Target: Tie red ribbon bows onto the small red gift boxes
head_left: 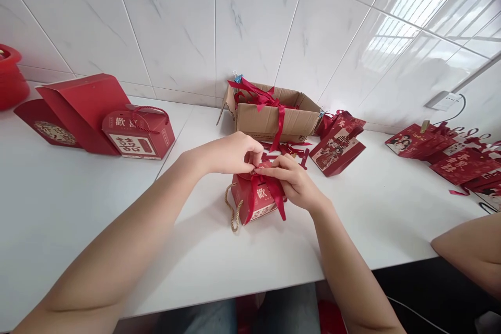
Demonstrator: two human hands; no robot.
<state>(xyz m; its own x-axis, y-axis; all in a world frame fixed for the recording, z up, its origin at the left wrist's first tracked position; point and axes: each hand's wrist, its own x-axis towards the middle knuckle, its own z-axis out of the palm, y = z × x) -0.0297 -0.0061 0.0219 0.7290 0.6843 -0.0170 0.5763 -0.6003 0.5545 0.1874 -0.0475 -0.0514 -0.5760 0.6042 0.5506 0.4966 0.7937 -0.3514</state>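
Note:
A small red gift box point(258, 199) with gold lettering stands on the white table in front of me, a gold cord handle point(234, 209) hanging at its left side. A red satin ribbon point(277, 195) is looped at the top, its tails falling over the front. My left hand point(239, 152) bends over the top from the left, thumb and fingers pinched on the ribbon. From the right, my right hand point(293, 181) meets it, fingers closed on the ribbon at the knot. The fingers partly hide the knot.
Behind the gift box stands a cardboard box point(274, 117) with red ribbons. More red boxes stand left point(136, 133) and right point(336, 146), with several red bags point(462, 162) farther right. Another person's arm point(473, 250) rests at the right edge.

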